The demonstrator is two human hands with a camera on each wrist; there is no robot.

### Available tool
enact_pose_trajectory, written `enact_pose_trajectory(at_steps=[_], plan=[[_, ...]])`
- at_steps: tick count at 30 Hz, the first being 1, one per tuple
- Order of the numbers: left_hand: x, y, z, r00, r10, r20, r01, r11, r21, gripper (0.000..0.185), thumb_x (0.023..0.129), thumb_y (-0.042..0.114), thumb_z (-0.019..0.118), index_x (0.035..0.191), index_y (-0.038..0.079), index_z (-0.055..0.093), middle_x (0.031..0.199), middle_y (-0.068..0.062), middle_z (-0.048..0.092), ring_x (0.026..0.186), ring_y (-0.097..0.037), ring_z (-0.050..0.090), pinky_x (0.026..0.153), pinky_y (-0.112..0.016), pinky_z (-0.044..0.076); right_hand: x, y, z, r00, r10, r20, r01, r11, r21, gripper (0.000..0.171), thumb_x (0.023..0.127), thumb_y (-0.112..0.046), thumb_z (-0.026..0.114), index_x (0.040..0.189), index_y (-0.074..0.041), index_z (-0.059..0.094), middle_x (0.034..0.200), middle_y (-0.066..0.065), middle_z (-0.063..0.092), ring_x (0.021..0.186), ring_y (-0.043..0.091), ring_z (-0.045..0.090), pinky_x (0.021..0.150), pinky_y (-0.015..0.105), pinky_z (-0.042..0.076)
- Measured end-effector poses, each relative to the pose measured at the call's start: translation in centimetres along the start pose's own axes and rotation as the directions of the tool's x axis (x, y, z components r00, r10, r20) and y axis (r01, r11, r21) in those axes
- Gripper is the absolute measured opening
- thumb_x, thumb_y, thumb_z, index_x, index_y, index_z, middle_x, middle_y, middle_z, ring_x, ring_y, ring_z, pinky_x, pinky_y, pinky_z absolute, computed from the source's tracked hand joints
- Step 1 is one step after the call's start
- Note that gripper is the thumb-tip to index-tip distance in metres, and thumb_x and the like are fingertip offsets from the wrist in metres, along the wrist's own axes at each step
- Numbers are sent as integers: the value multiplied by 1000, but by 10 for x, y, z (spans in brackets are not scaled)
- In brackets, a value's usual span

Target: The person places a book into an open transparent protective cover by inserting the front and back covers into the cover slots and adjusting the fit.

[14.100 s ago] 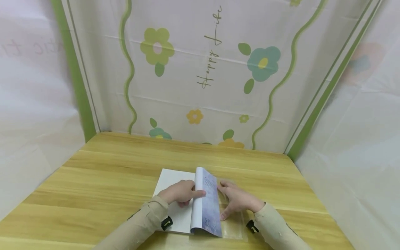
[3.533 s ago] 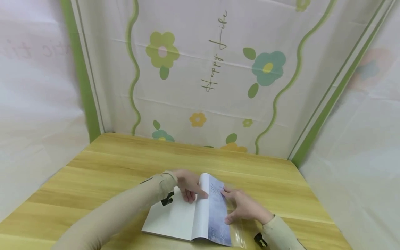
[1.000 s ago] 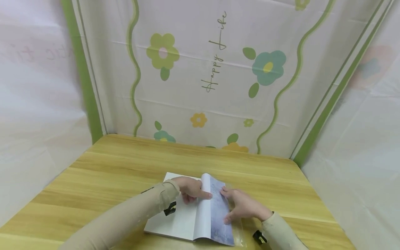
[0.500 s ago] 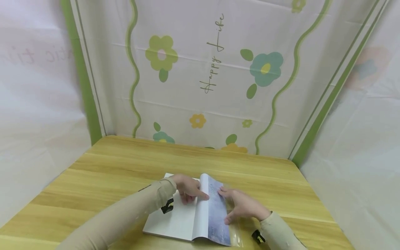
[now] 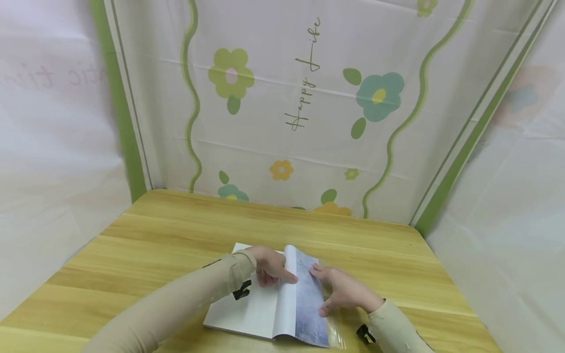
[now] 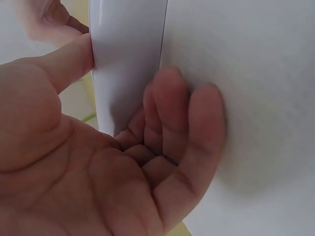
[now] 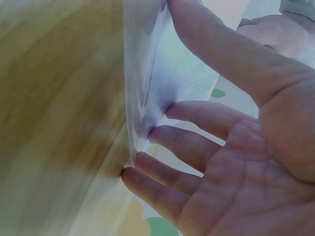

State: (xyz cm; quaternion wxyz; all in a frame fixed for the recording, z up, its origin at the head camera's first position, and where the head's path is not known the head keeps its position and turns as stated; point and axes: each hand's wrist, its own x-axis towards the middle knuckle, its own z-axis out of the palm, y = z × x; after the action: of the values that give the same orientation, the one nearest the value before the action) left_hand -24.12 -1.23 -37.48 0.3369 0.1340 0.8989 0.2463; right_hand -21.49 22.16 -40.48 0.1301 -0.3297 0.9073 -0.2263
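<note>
**Two hands on the raised cover of an open book**

We start at the fingertips: the left hand (image 5: 269, 265) has its thumb (image 6: 69, 61) against one face of the raised white flap (image 6: 128, 59) and its curled fingers (image 6: 184, 123) behind it and on the white page, so we call that a pinch on the flap. Across from it, our right hand (image 5: 344, 290) has its fingers (image 7: 197, 118) spread nearly straight, tips touching the blue printed cover (image 5: 311, 304) and the clear plastic sleeve (image 5: 336, 329) at its edge; that hand is relaxed, gripping nothing.

Moving outward, the book (image 5: 247, 309) lies open on the wooden table (image 5: 176, 230), near its front edge and about the middle. Its spine line, the long axis, runs away from us and slightly to the left, and the cover stands up along it between the two hands. The white page lies flat to the left.

Beige sleeves (image 5: 185, 304) cover both forearms. Behind the table hangs a flowered cloth (image 5: 304, 73).
</note>
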Motion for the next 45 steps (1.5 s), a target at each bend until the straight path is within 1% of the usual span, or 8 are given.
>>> enact_pose_trajectory(at_steps=[4, 7, 13, 19, 23, 27, 40, 45], plan=[[0, 2, 2, 1000, -20, -22, 21, 999, 41, 42, 93, 47, 66, 84, 6, 58, 69, -6, 53, 58, -15, 49, 66, -36, 56, 1, 0, 1, 1000, 7, 1, -7, 1000, -13, 98, 58, -22, 93, 139, 9, 47, 146, 27, 39, 131, 47, 39, 107, 58, 31], [0, 4, 3, 999, -31, -35, 34, 996, 78, 43, 92, 48, 65, 81, 7, 56, 65, -5, 51, 55, -14, 46, 62, -33, 54, 1, 0, 0, 1000, 17, 2, -17, 1000, -25, 98, 58, -22, 93, 139, 9, 47, 146, 26, 40, 131, 46, 40, 108, 57, 31], [1, 7, 4, 999, -39, -38, 43, 991, 125, 49, 92, 52, 64, 69, 11, 49, 54, -2, 42, 47, -12, 38, 50, -28, 43, 0, 0, -1, 999, 31, 7, -31, 999, -12, 97, 59, -21, 93, 139, 9, 47, 147, 25, 38, 132, 46, 38, 108, 57, 30], [2, 1, 1, 1000, 14, -10, -13, 997, 71, 47, 93, 50, 62, 71, 12, 48, 56, -1, 43, 49, -12, 38, 51, -28, 44, 0, 0, -2, 999, 31, 23, -31, 999, 10, 96, 61, -21, 92, 141, 8, 45, 149, 25, 36, 134, 47, 35, 109, 57, 28], [4, -6, -4, 997, 58, 51, -58, 998, -9, 42, 95, 47, 60, 77, 10, 51, 61, -2, 45, 53, -12, 41, 52, -27, 45, 2, 2, -2, 1000, 17, 21, -17, 1000, 14, 96, 62, -22, 91, 141, 8, 45, 150, 25, 35, 135, 47, 34, 109, 57, 27], [6, -9, -8, 993, 71, 99, -65, 996, -64, 38, 96, 44, 60, 86, 8, 53, 68, -4, 48, 58, -13, 45, 55, -28, 48, 3, 4, -2, 1000, 8, 21, -8, 1000, 18, 96, 63, -23, 91, 141, 8, 45, 149, 25, 35, 135, 46, 34, 110, 57, 27], [4, -4, -5, 998, 26, 49, -25, 999, -27, 39, 95, 43, 64, 95, 5, 57, 74, -7, 52, 62, -16, 48, 57, -30, 48, 3, 0, -1, 1000, 30, -4, -30, 1000, -2, 97, 60, -22, 93, 141, 7, 46, 148, 24, 37, 133, 46, 37, 108, 57, 30], [5, -1, -4, 999, 9, 39, -9, 1000, 0, 40, 94, 45, 65, 90, 6, 57, 70, -6, 52, 59, -16, 47, 55, -29, 47, 2, -1, 0, 999, 31, -8, -31, 999, -11, 98, 59, -23, 93, 140, 7, 47, 148, 24, 38, 132, 46, 38, 108, 57, 31]])
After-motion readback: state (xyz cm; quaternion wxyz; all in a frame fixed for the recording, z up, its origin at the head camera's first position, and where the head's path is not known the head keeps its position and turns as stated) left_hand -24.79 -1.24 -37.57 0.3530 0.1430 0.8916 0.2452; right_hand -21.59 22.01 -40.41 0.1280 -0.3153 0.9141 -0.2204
